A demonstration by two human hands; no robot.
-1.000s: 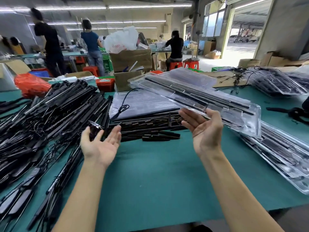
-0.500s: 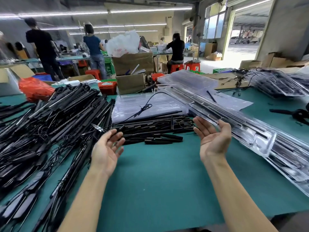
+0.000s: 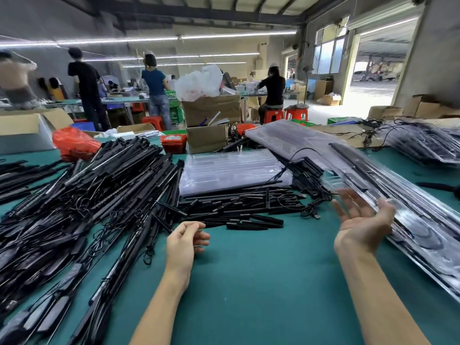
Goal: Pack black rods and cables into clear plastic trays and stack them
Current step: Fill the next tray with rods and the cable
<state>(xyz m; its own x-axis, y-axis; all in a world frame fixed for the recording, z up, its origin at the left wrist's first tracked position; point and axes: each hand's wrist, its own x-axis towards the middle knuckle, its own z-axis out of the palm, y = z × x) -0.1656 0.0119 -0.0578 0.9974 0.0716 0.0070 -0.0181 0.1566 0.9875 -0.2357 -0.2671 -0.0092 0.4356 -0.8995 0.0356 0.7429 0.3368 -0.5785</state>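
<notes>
packed clear tray [image 3: 388, 192]: tilted, blurred, right | black rods [image 3: 82, 195]: heaped left

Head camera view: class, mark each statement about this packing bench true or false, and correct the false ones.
1. The right hand is palm up with straight fingers beside a filled clear tray. True.
2. The big heap of black rods lies to the person's right. False: it lies to the left, on the green table.
3. The left hand grips a rod. False: its fingers are loosely curled and hold nothing.
4. A stack of empty clear trays sits mid-table on top of black rods. True.
5. The orange plastic bag is at the near table edge. False: it is at the far left, behind the rod heap.
</notes>
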